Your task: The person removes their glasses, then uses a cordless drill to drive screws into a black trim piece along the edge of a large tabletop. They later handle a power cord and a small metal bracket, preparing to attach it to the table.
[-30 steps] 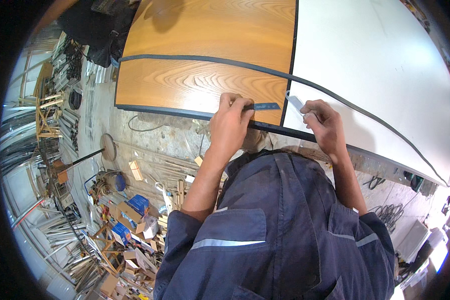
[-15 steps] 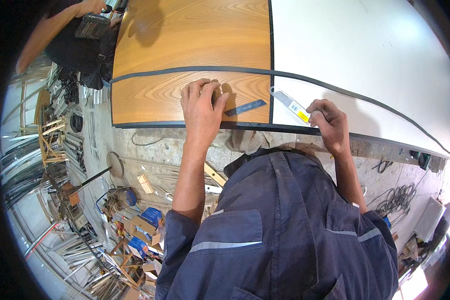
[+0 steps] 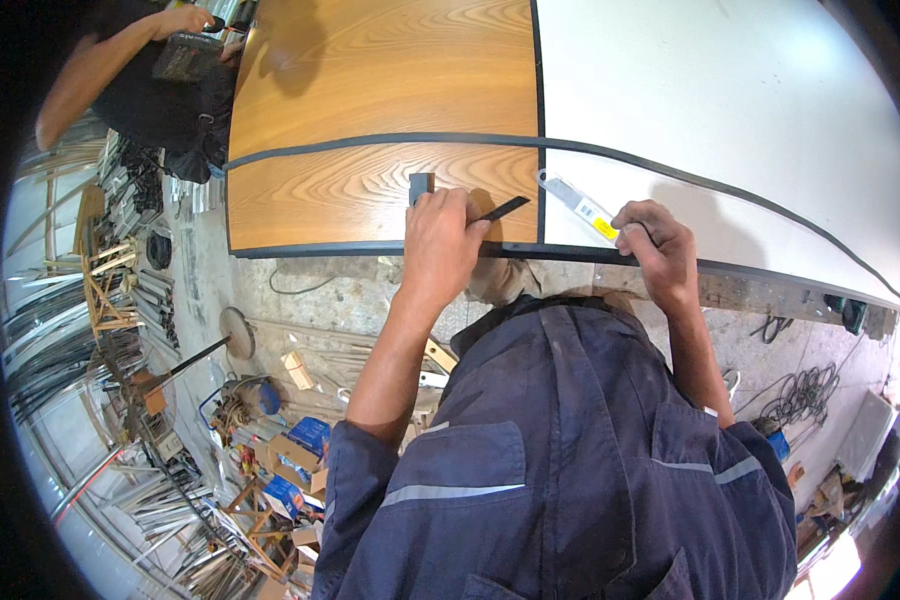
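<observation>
My left hand [image 3: 438,245] is over the wood-grain panel near its front edge, fingers curled and closed on a narrow dark strip with a slanted end [image 3: 505,209], like a knife blade. The strip points right, toward the black seam. Just beyond these fingers a dark, square-edged piece [image 3: 422,186] shows; the rest of it is hidden by my hand. My right hand [image 3: 658,250] is closed on the lower end of a slim clear plastic case [image 3: 575,205] with a yellow label and a hanging loop. The case lies slanted over the white panel.
A long black rubber-like strip [image 3: 390,138] runs across the wood-grain panel [image 3: 370,60] and the white panel [image 3: 710,80]. At the upper left another person's arm [image 3: 100,85] reaches to the panel's edge. Boxes [image 3: 295,455], metal profiles and coiled cable [image 3: 805,395] lie on the floor.
My left hand has moved right and closer to the front edge, and has closed on the dark strip, which lay on the panel before. My right hand and the case have stayed put.
</observation>
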Available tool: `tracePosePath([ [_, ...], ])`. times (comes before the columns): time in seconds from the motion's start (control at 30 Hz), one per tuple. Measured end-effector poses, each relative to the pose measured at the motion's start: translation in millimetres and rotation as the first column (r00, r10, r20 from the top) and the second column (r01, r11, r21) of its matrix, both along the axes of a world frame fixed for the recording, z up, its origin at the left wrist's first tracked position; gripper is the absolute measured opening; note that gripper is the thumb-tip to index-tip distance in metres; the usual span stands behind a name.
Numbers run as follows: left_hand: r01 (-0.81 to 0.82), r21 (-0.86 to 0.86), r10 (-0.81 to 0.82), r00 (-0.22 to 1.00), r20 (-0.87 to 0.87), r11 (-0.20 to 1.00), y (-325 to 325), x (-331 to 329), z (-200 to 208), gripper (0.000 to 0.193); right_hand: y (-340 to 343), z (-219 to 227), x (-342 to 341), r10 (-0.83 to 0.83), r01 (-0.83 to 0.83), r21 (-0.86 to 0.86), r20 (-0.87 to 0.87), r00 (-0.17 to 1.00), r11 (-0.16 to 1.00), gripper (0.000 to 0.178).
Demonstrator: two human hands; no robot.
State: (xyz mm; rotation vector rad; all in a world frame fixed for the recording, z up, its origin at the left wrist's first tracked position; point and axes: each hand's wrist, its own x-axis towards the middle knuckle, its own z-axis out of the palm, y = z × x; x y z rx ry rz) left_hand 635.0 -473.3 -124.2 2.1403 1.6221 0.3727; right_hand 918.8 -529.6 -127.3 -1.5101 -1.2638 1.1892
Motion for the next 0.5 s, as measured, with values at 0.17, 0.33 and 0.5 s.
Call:
tracePosePath([
  [0.17, -0.111, -0.489, 0.389, 0.765, 0.513, 0.865, -2, -5, 16, 0.016, 0, 6, -5, 0.047, -0.048, -0.011, -0.034, 0.998, 0.999, 0.015],
  [0.33, 0.14, -0.624, 0.619, 0.082, 0.781, 0.769, -26, 14, 15, 0.017, 11, 36, -26, 0.215, -0.241, -0.102, -0.218, 0.952, 0.965, 0.018],
  [0.5, 0.385, -0.634, 0.709, -0.082, 0.701, 0.671, -43, 33, 11, 0.016, 24, 54, -48, 0.16, -0.233, -0.151, -0.385, 0.909, 0.961, 0.034],
])
